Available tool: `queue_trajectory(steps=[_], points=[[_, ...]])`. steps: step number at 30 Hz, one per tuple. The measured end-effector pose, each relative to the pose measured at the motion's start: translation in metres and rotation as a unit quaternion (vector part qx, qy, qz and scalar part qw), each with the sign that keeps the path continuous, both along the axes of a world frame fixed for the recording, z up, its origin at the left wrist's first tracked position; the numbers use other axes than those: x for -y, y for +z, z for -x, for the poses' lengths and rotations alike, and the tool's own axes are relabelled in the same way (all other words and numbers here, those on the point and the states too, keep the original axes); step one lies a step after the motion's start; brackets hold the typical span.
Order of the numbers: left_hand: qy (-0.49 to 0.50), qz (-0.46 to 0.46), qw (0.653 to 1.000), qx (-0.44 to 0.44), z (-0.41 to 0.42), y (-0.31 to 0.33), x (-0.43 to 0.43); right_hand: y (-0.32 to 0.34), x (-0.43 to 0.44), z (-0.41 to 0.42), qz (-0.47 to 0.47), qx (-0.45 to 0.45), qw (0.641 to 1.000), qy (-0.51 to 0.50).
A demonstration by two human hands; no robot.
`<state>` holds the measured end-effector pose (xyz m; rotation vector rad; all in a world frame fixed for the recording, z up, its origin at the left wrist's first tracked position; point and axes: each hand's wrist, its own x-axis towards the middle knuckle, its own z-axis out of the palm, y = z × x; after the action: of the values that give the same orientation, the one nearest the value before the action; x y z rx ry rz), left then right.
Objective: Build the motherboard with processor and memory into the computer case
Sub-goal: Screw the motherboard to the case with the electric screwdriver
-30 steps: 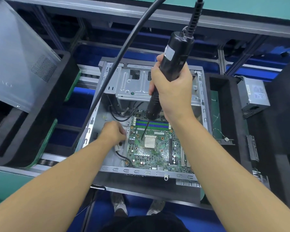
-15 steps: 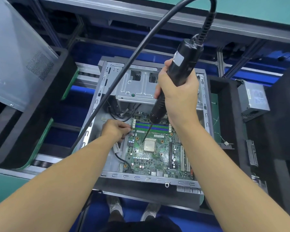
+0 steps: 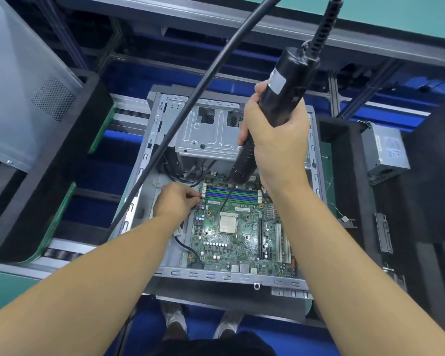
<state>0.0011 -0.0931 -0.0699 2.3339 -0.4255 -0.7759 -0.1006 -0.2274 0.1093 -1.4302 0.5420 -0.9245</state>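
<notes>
A green motherboard (image 3: 231, 242) lies flat inside the open grey computer case (image 3: 216, 276). The square silver processor (image 3: 228, 224) sits in its middle, and blue and green memory slots (image 3: 242, 195) run along its far edge. My right hand (image 3: 275, 142) grips a black electric screwdriver (image 3: 280, 98), tilted, with its thin bit tip just above the processor's far left corner. My left hand (image 3: 176, 201) is at the board's far left corner with fingers curled, pinching something too small to make out.
The screwdriver's thick black cable (image 3: 190, 109) crosses over the case's left side. A silver drive cage (image 3: 208, 134) fills the case's far end. Black foam trays (image 3: 49, 191) stand left and right. A grey power supply (image 3: 385, 150) sits at the right, a translucent panel (image 3: 18, 80) at the upper left.
The screwdriver has tilted and its bit tip moved from the board's left part toward the processor's far corner. My left hand shifted slightly right, to the board's far left corner.
</notes>
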Motion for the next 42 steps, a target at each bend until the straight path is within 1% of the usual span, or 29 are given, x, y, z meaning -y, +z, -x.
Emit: queue_trajectory(steps=[2, 4, 5, 7, 12, 15, 19, 30, 35, 42], points=[[-0.042, -0.027, 0.999, 0.022, 0.001, 0.002, 0.0, 0.0, 0.0, 0.0, 0.003, -0.001, 1.0, -0.001], [-0.123, -0.077, 0.987, 0.074, 0.001, 0.006, 0.001, 0.0, 0.001, 0.0, 0.002, -0.002, 1.0, -0.002], [-0.143, -0.087, 0.981, 0.095, 0.001, 0.008, 0.001, 0.0, 0.002, 0.0, 0.001, -0.001, 1.0, -0.001], [-0.155, -0.088, 0.979, 0.102, 0.0, 0.009, 0.001, 0.001, 0.003, 0.0, 0.0, 0.003, 1.0, -0.002], [-0.132, -0.069, 0.985, 0.092, 0.002, 0.009, 0.001, 0.001, 0.005, -0.001, 0.007, -0.004, 1.0, -0.007], [-0.1, -0.05, 0.991, 0.076, 0.001, 0.01, 0.001, 0.0, 0.004, -0.003, -0.003, -0.006, 1.0, -0.004], [-0.081, -0.028, 0.995, 0.057, 0.001, 0.01, 0.0, 0.001, 0.0, -0.01, -0.017, 0.002, 1.0, 0.002], [-0.065, -0.035, 0.996, 0.055, 0.0, 0.009, 0.0, -0.007, -0.005, -0.039, -0.003, 0.006, 1.0, 0.015], [-0.064, -0.048, 0.995, 0.052, -0.001, 0.006, 0.001, -0.018, -0.009, -0.049, -0.025, 0.015, 1.0, 0.012], [-0.054, -0.023, 0.997, 0.052, 0.0, 0.002, -0.002, -0.024, -0.013, -0.055, -0.022, 0.0, 1.0, 0.021]])
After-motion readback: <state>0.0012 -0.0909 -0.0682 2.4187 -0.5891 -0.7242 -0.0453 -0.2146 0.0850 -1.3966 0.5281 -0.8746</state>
